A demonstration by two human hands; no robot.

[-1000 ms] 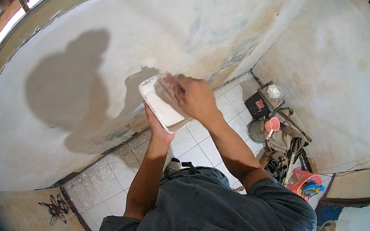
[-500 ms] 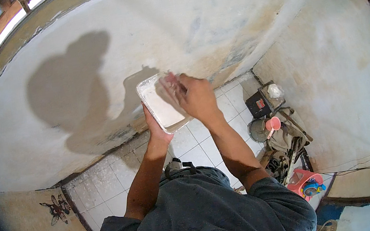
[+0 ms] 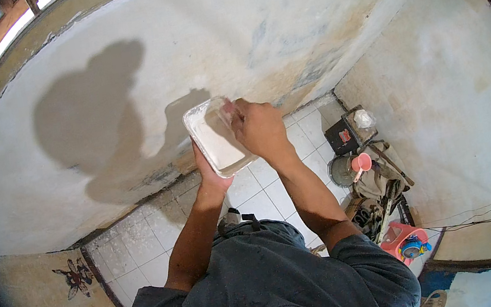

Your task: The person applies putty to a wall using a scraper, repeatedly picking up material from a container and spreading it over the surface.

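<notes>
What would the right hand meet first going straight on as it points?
The right hand would likely meet the tray first; depth leaves unclear whether its wall or the white material inside.

Toward eleven o'clock, just off centre, the tray (image 3: 235, 169) is looking like plastic with a roughly crusted rim, and the paste (image 3: 223, 148) inside is showing a matt face. At twelve o'clock the wall (image 3: 210, 33) is showing chalky plaster, rougher in stained patches. At six, the shirt (image 3: 263, 276) is creasing as matt cloth. Floor tiles (image 3: 146, 230) at eight are looking smooth but dusty. Just past three, the dipper (image 3: 362, 163) is showing smooth plastic.
</notes>
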